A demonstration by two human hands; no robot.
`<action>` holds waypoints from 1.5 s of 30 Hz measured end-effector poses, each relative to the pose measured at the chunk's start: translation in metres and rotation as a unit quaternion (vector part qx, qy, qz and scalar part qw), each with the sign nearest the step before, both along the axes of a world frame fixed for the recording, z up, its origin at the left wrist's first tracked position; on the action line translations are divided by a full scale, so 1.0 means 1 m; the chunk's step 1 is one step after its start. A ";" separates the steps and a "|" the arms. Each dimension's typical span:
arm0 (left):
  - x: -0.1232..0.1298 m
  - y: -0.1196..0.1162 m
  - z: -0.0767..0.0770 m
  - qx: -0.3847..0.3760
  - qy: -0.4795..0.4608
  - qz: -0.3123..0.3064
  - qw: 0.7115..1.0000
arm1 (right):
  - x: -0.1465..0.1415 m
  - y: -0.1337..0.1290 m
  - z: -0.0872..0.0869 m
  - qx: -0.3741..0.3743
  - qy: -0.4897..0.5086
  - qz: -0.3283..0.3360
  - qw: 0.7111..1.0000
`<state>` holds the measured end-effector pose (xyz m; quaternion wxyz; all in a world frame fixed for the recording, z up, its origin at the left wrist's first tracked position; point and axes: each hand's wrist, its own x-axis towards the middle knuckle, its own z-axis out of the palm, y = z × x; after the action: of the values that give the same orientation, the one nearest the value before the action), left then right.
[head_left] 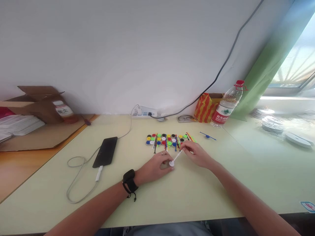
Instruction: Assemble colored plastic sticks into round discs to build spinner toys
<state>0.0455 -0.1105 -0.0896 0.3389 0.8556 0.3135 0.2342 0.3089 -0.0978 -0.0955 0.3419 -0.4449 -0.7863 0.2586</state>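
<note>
My left hand (157, 167), a ring on one finger, pinches a small white round disc (171, 163) between thumb and fingers above the pale table. From the disc a thin white plastic stick (177, 155) slants up to the right. Its far end is gripped by the fingertips of my right hand (195, 153). Just beyond both hands lie rows of small coloured round discs (163, 139), with thin coloured sticks (166, 141) laid across them. Off to the right is a blue disc (208, 136) with a blue arrow stick through or across it.
On the left, a black phone (105, 151) trails a white cable. A power strip (144, 112) sits by the wall, near folded glasses (186, 118). A striped bag (206, 108) and a large water bottle (226, 108) stand back right. Wrapped white discs (272, 126) lie farther right; cardboard (49, 131) is at left.
</note>
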 end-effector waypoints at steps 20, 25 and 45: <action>-0.001 0.019 -0.010 -0.198 -0.187 0.083 0.959 | -0.018 -0.012 0.008 -0.130 0.082 0.066 0.986; -0.001 0.017 -0.012 -0.182 -0.186 0.078 0.962 | -0.023 -0.013 0.003 -0.124 0.070 0.064 0.988; -0.001 0.015 -0.012 -0.187 -0.174 0.038 0.966 | -0.022 -0.022 0.009 -0.082 -0.026 0.080 0.993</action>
<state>0.0441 -0.0956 -0.1012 0.5332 0.7104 0.3203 0.3293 0.2873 -0.1193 -0.0862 0.2621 -0.4133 -0.8042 0.3372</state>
